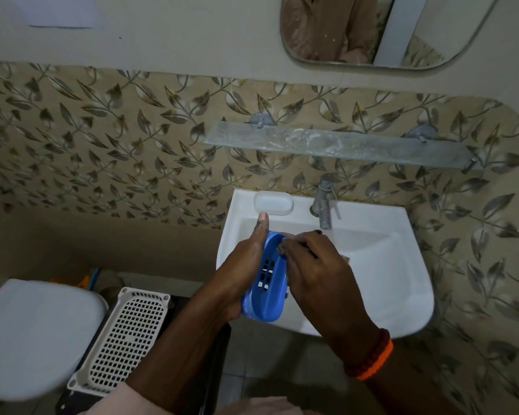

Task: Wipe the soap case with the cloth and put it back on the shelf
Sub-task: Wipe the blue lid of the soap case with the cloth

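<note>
Nearest the lens, low in the frame's middle, the left hand [240, 265] curls around the blue oval plastic soap case [267, 283], thumb stretched up along its rim; the case is tilted on edge over the white ceramic basin [402, 265], its slotted floor facing the camera and nothing lying in it. Just right of it, the right hand [312, 265] pinches a small greyish cloth [282, 248] against the case's upper rim. At the basin's back left corner sits a white oval soap bar [273, 202]. Above, the glass shelf [342, 145] spans the leaf-patterned tiles.
</note>
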